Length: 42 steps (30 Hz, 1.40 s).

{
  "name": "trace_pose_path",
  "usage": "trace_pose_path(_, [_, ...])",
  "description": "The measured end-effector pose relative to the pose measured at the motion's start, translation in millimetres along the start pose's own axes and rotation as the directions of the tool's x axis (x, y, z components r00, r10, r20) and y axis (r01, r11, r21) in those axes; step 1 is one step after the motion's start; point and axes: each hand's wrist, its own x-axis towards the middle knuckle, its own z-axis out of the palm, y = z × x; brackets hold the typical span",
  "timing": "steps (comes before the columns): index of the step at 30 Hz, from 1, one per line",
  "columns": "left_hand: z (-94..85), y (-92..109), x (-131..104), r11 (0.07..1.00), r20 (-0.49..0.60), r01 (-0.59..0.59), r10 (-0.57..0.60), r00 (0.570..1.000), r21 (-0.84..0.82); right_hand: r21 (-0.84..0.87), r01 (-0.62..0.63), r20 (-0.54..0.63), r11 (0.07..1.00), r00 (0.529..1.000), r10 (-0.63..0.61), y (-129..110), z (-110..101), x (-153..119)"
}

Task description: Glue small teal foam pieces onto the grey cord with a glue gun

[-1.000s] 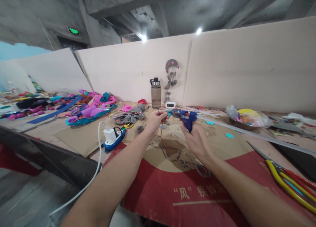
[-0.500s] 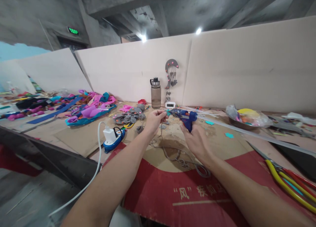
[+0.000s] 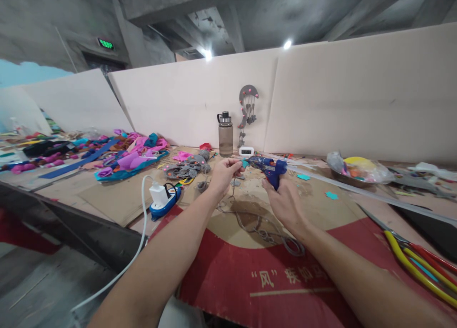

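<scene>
Head view: left grip [image 3: 223, 174] pinches teal piece [image 3: 244, 163]; right grip [image 3: 284, 200] encircles glue gun [image 3: 271, 167] alongside; likely gluing, next needing steadiness.

Bare forearms [image 3: 171, 242] stretched forward, left hand [image 3: 224, 175] pinching, right hand [image 3: 284, 202] apparently curled, partly hidden

Right grip [image 3: 283, 200]: glossy blue plastic glue gun [image 3: 273, 175]. Below grip: matt cardboard [image 3: 335, 213], grey cord [image 3: 264, 233], fibrous-looking. Beyond: smooth translucent bottle [image 3: 225, 140].
</scene>
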Motion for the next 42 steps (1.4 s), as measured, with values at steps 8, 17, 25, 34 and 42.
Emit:
trace_pose_path(8, [-0.9,-2.2,0.5,1.000,0.006,0.000,0.000,1.000,-0.002,0.022,0.031,-0.007,0.999,0.999,-0.031,0.7,-0.3,0.7])
trace_pose_path(17, [-0.6,-1.8,0.9,1.000,0.010,0.001,-0.001,1.000,0.008,0.007,0.014,-0.003,1.000,1.000,-0.014,-0.8,-2.0,0.4])
trace_pose_path(25, [-0.2,-1.0,-0.2,1.000,0.018,-0.006,0.006,1.000,0.023,-0.003,-0.009,-0.002,1.000,1.000,0.009,0.4,-2.2,0.7])
trace_pose_path(34, [-1.2,-2.3,1.0,0.979,-0.006,-0.092,0.095,0.995,0.183,0.034,-0.014,-0.065,0.999,0.998,0.016,2.8,-4.0,5.2])
trace_pose_path(42, [1.8,11.9,-3.4,0.945,-0.050,-0.183,0.203,0.978,0.271,0.121,-0.051,-0.025,0.991,0.998,0.054,2.5,-1.9,2.9])
